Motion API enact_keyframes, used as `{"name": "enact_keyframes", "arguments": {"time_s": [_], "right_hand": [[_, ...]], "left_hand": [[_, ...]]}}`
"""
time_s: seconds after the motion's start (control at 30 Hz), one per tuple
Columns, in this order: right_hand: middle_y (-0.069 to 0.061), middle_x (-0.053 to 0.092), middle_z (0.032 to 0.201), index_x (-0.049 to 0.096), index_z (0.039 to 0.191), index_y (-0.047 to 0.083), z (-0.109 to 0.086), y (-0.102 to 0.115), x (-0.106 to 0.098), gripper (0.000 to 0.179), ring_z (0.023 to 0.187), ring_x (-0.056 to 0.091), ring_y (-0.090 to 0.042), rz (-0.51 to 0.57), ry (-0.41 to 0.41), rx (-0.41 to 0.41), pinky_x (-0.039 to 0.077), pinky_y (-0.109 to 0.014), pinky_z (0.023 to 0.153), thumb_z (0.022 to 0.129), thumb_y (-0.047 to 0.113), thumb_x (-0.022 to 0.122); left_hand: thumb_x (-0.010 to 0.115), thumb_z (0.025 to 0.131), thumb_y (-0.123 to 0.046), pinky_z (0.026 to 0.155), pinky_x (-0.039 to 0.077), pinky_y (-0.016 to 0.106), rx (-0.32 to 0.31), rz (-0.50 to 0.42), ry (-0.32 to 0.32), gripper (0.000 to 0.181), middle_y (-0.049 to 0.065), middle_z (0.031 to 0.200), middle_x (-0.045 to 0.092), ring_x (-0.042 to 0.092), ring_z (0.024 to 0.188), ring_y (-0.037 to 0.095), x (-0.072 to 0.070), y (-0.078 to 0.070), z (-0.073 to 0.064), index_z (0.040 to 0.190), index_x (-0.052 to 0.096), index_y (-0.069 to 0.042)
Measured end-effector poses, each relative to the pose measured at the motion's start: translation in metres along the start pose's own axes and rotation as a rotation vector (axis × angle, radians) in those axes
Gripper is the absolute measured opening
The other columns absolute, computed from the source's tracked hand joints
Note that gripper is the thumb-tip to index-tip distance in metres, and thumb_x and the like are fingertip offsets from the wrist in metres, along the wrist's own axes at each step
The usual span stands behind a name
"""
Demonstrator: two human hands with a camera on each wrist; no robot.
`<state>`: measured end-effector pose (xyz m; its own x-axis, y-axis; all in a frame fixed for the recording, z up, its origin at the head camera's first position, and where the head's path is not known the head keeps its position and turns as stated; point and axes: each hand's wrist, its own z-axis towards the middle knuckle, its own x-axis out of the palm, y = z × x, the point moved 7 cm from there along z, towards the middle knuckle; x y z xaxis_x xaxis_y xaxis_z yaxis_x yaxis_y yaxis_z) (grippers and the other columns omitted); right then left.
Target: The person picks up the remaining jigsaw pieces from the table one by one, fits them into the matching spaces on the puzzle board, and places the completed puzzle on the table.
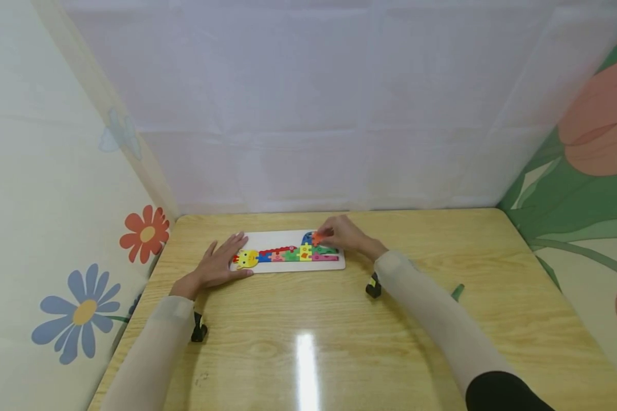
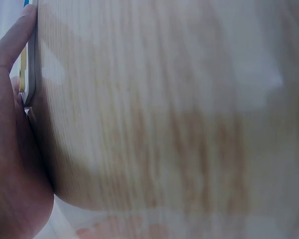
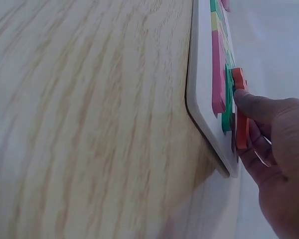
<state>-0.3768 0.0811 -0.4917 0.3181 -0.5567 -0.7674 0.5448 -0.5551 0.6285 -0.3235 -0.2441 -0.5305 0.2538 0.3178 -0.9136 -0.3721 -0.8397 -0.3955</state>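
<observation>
A white puzzle board [image 1: 272, 237] lies near the back of the table, with a giraffe made of colourful interlocking pieces on it. The yellow giraffe head [image 1: 247, 259] is at its left end. My left hand [image 1: 221, 264] rests with spread fingers on that end, thumb along the front edge. At the right end my right hand [image 1: 345, 234] pinches an orange puzzle piece [image 3: 242, 119] between thumb and fingers. In the right wrist view this piece stands slightly above the board, beside a green piece [image 3: 226, 112] and a pink piece [image 3: 218, 79].
A separate green piece [image 1: 457, 293] lies on the wooden table [image 1: 267, 354], to the right beside my right forearm. Black wrist cameras sit under both sleeves. A white cloth [image 1: 298, 114] hangs behind the table, with flower-printed cloth at both sides.
</observation>
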Motion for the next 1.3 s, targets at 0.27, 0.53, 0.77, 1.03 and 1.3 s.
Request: {"name": "enact_keyframes", "arguments": {"time_s": [0.27,0.53,0.77,1.03,1.3], "right_hand": [[-0.010,0.078,0.111,0.080,0.115,0.004,0.0013,0.0010,0.0016,0.023,0.101,0.072,-0.020,-0.038,0.019,-0.001,0.060,-0.030,0.091,0.093,0.011,0.082],[-0.010,0.078,0.109,0.080,0.113,0.004,0.0024,-0.0004,0.0034,0.021,0.099,0.073,-0.020,-0.062,0.035,-0.009,0.060,-0.031,0.090,0.093,0.011,0.082],[-0.009,0.078,0.110,0.080,0.114,0.005,0.0049,-0.0048,0.0033,0.022,0.100,0.072,-0.020,-0.064,0.045,0.004,0.060,-0.031,0.092,0.093,0.011,0.082],[-0.010,0.077,0.112,0.079,0.116,0.004,0.0058,-0.0045,0.0034,0.024,0.103,0.072,-0.022,-0.072,0.068,0.014,0.060,-0.032,0.094,0.093,0.011,0.082],[-0.010,0.077,0.111,0.080,0.114,0.004,0.0072,-0.0033,0.0050,0.023,0.102,0.072,-0.021,-0.070,0.065,0.016,0.059,-0.032,0.094,0.092,0.011,0.082]], "left_hand": [[0.067,0.093,-0.065,0.125,-0.007,0.069,0.000,0.010,0.000,0.106,0.016,0.178,0.013,0.006,0.164,0.040,0.0009,0.0040,0.0011,0.170,0.021,-0.010],[0.068,0.092,-0.064,0.125,-0.007,0.069,-0.005,0.004,-0.002,0.105,0.016,0.178,0.013,0.006,0.164,0.040,0.0028,0.0049,0.0013,0.170,0.021,-0.010],[0.067,0.092,-0.064,0.125,-0.007,0.069,-0.001,0.008,-0.006,0.105,0.016,0.177,0.014,0.007,0.164,0.040,0.0014,0.0043,0.0025,0.170,0.022,-0.009],[0.066,0.092,-0.065,0.125,-0.007,0.070,-0.006,0.009,0.002,0.106,0.017,0.177,0.013,0.006,0.164,0.041,0.0021,0.0058,0.0036,0.170,0.021,-0.009],[0.066,0.093,-0.064,0.125,-0.007,0.070,0.000,0.006,-0.002,0.104,0.017,0.177,0.013,0.007,0.163,0.041,0.0008,0.0055,0.0025,0.170,0.021,-0.009]]}}
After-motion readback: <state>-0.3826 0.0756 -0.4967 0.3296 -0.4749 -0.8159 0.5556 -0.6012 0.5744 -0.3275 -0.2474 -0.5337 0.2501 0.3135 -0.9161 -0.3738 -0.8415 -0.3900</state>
